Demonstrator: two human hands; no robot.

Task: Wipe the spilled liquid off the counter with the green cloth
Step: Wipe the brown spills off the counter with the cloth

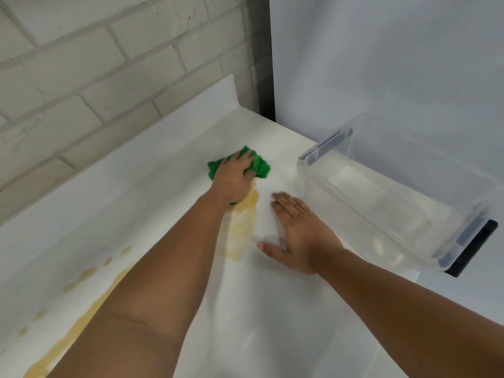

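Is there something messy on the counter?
Yes: yellowish liquid is smeared across the white counter, from the green cloth under the left hand toward the near left edge, with stray drops beside it.

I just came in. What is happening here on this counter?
A person is wiping spilled liquid, yellowish in colour, off the white counter. The left hand grips the bunched green cloth and presses it down at the far end of the spill. The right hand lies flat on the counter beside a clear plastic bin and holds nothing. Much of the liquid is not yet wiped: a streak runs beside the left forearm, and small drops lie to its left.
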